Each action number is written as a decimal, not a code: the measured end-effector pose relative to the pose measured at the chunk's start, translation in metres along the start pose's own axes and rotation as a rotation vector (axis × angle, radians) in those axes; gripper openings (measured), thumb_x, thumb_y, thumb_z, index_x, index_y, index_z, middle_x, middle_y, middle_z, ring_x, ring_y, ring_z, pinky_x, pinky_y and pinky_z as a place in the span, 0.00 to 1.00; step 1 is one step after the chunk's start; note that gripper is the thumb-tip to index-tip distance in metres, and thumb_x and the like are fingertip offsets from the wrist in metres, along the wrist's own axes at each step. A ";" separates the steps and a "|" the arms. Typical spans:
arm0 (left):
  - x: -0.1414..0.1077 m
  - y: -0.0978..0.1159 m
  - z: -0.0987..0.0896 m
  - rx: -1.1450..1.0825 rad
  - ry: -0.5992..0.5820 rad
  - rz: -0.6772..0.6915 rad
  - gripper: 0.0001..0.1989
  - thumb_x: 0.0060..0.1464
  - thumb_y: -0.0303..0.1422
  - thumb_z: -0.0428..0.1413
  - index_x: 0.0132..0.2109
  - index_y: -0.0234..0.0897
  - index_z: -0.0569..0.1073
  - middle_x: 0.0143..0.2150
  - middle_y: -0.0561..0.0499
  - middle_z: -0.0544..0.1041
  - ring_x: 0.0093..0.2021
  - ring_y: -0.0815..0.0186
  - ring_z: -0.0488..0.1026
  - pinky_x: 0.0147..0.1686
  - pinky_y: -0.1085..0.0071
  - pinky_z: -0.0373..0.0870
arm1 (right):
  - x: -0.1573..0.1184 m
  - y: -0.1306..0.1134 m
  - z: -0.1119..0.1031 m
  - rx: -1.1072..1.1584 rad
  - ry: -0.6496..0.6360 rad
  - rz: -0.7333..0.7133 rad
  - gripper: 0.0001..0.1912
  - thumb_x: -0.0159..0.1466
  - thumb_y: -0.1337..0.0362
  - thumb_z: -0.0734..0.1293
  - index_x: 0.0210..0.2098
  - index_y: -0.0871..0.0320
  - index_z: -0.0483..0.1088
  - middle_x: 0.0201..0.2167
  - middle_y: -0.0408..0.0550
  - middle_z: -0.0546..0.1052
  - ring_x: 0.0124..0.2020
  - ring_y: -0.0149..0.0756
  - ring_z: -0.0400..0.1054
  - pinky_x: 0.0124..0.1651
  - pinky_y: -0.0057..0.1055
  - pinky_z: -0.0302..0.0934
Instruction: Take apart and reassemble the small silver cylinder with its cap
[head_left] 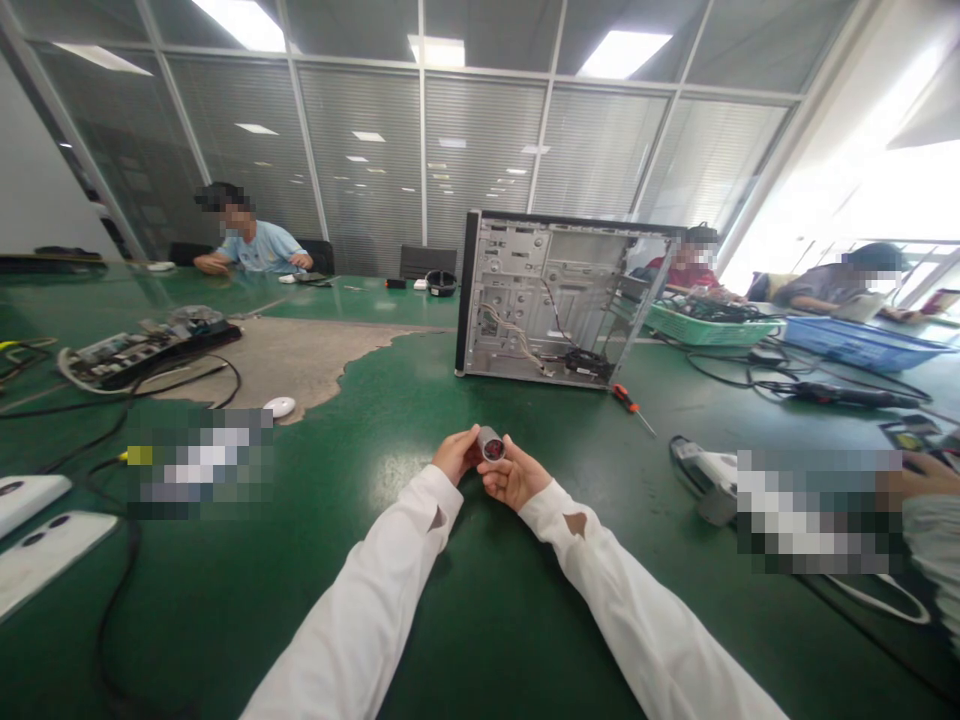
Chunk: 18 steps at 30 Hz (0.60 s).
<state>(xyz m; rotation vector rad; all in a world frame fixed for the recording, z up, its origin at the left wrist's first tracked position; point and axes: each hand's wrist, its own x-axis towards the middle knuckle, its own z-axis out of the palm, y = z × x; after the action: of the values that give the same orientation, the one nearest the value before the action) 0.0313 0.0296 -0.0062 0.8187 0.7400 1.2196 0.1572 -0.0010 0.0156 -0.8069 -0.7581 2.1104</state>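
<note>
A small grey metal cylinder, its open end showing something reddish inside, is held between both hands above the green table. My left hand grips its left side with the fingertips. On the right side, my right hand has thumb and fingers closed round the same cylinder. Beyond the hands an open computer case stands upright, with loose wires inside. A screwdriver with an orange and black handle lies at the case's lower right corner.
At left lie a power strip with plugs, cables and white phones. A green basket and blue basket stand at right. Several people sit around the table; one person's hand is at the right edge.
</note>
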 end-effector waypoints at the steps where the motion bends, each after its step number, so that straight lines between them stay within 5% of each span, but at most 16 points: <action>1: 0.000 0.000 0.000 0.000 0.000 -0.009 0.16 0.36 0.40 0.58 0.26 0.29 0.70 0.21 0.50 0.71 0.21 0.72 0.66 0.23 0.76 0.60 | 0.000 0.000 0.001 0.002 0.018 -0.007 0.26 0.61 0.54 0.50 0.23 0.66 0.68 0.19 0.48 0.74 0.18 0.24 0.65 0.25 0.22 0.59; 8: 0.002 -0.003 -0.001 0.032 -0.019 -0.006 0.18 0.37 0.42 0.57 0.30 0.29 0.70 0.21 0.52 0.70 0.20 0.74 0.65 0.21 0.78 0.59 | 0.001 0.002 0.000 0.058 0.053 -0.029 0.17 0.59 0.58 0.56 0.25 0.65 0.67 0.18 0.48 0.73 0.17 0.25 0.63 0.24 0.23 0.59; 18: 0.002 -0.005 -0.002 0.013 -0.007 0.040 0.18 0.36 0.36 0.59 0.36 0.30 0.70 0.31 0.47 0.73 0.31 0.67 0.69 0.31 0.71 0.65 | 0.004 0.001 -0.012 0.217 0.002 -0.088 0.11 0.56 0.59 0.56 0.26 0.60 0.63 0.18 0.44 0.68 0.15 0.25 0.57 0.22 0.26 0.55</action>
<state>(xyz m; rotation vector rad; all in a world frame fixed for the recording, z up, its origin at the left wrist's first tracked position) 0.0322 0.0317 -0.0118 0.8523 0.7292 1.2482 0.1631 0.0046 0.0062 -0.6471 -0.5416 2.0696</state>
